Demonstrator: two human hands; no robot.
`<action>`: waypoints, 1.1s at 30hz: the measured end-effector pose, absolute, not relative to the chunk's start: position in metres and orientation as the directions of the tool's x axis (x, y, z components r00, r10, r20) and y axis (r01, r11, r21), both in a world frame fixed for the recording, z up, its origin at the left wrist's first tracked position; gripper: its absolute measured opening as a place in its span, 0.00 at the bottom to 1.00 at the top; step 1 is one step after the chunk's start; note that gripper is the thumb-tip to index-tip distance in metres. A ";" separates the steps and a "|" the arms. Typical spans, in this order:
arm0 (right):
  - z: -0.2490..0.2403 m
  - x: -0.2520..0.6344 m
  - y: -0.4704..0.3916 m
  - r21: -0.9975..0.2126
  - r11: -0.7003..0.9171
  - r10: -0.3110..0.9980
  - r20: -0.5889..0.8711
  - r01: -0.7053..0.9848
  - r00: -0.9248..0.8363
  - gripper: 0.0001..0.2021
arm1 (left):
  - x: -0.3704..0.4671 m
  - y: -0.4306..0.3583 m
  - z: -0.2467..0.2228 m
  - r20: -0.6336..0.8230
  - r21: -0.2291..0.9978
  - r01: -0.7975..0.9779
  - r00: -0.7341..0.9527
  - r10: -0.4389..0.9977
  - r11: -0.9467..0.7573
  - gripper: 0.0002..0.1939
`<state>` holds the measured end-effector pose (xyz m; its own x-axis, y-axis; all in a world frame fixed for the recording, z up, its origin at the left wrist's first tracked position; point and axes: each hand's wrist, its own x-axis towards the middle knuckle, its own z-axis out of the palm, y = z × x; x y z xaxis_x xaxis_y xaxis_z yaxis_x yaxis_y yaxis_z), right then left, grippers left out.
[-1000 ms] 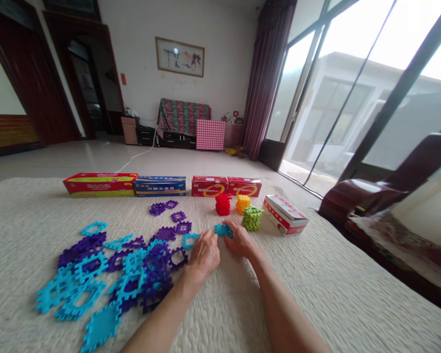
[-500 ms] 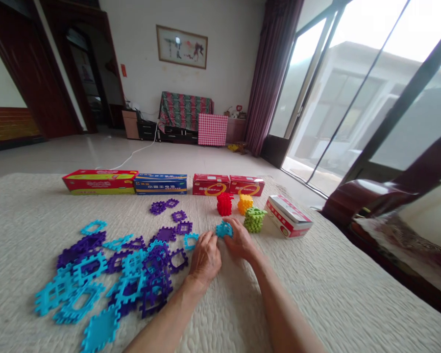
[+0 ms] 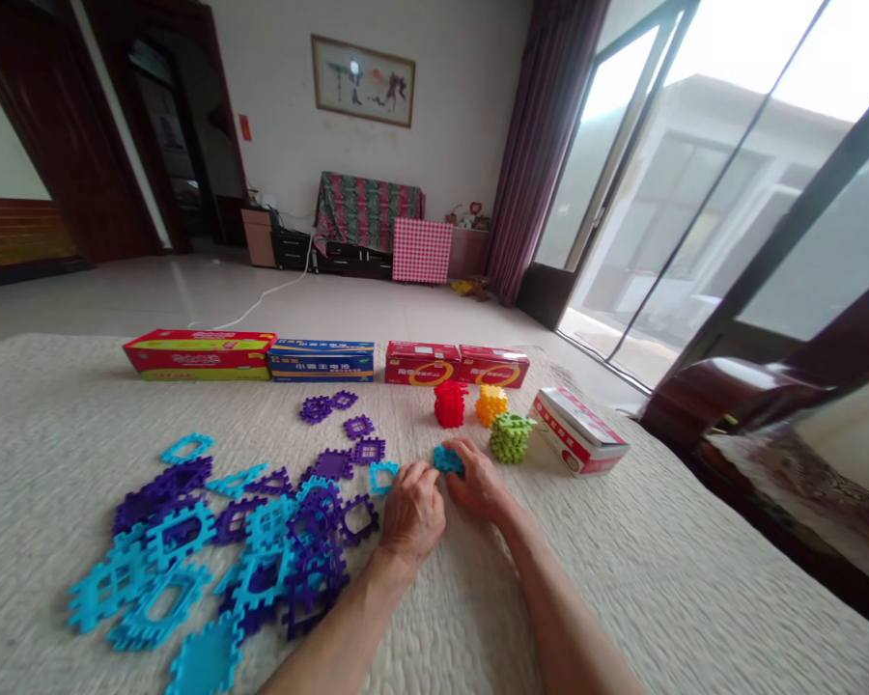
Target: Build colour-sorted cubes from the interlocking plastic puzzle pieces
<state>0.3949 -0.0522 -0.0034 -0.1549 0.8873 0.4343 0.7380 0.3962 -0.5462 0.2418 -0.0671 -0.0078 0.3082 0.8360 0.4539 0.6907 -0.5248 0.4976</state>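
Note:
On the quilted cover, my right hand (image 3: 478, 483) has its fingers closed around a small stack of light-blue interlocking plastic tiles (image 3: 447, 458). My left hand (image 3: 414, 507) lies just left of it with fingers curled together; whatever they may hold is hidden. A single blue frame tile (image 3: 383, 477) rests beside the left fingers. Beyond my right hand stand a green tile stack (image 3: 511, 438), a yellow stack (image 3: 490, 404) and a red stack (image 3: 450, 404). To the left spreads a loose heap of blue tiles (image 3: 207, 658) and purple tiles (image 3: 331, 465), some solid, some window-shaped.
Along the far edge stand a red-and-green box (image 3: 201, 355), a blue box (image 3: 322, 361) and two red boxes (image 3: 421, 364). A white-and-red box (image 3: 579, 431) lies at the right. Past it is a dark wooden armrest (image 3: 710, 386).
The view has shifted slightly. My hands stay close together at the blue stack, with the right fingers now covering its right side. The loose heap and the other stacks have not moved.

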 end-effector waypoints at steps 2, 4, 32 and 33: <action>-0.003 0.393 -0.053 -0.536 0.392 0.889 0.430 0.748 -0.158 0.24 | 0.242 -0.067 -0.008 0.449 0.508 0.686 0.306 0.840 -0.521 0.14; -0.002 0.392 -0.052 -0.524 0.364 0.898 0.418 0.770 -0.140 0.25 | 0.242 -0.068 -0.008 0.446 0.520 0.679 0.301 0.843 -0.518 0.14; -0.011 0.384 -0.077 -0.411 0.190 0.835 0.545 0.891 0.073 0.24 | 0.238 -0.067 -0.006 0.575 0.500 0.639 0.260 0.776 -0.584 0.15; -0.011 0.382 -0.077 -0.422 0.168 0.830 0.548 0.891 0.103 0.23 | 0.237 -0.066 -0.004 0.593 0.485 0.647 0.252 0.765 -0.589 0.15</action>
<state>0.3825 -0.0767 -0.0108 0.1029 0.8302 0.5478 0.8907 0.1682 -0.4222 0.2366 -0.0661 -0.0045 0.2515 0.7646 0.5934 0.6467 -0.5889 0.4848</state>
